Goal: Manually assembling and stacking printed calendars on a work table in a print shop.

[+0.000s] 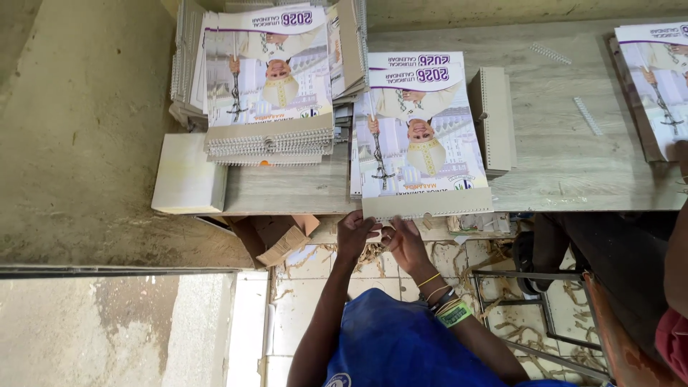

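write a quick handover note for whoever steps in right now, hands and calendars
Left hand and right hand: both pinch the near edge of the unbound wall calendar at the table's front edge.
Done: a stack of wire-bound calendars lies to the left.
Left: this calendar has no wire in yet; loose binding wires lie to the right.
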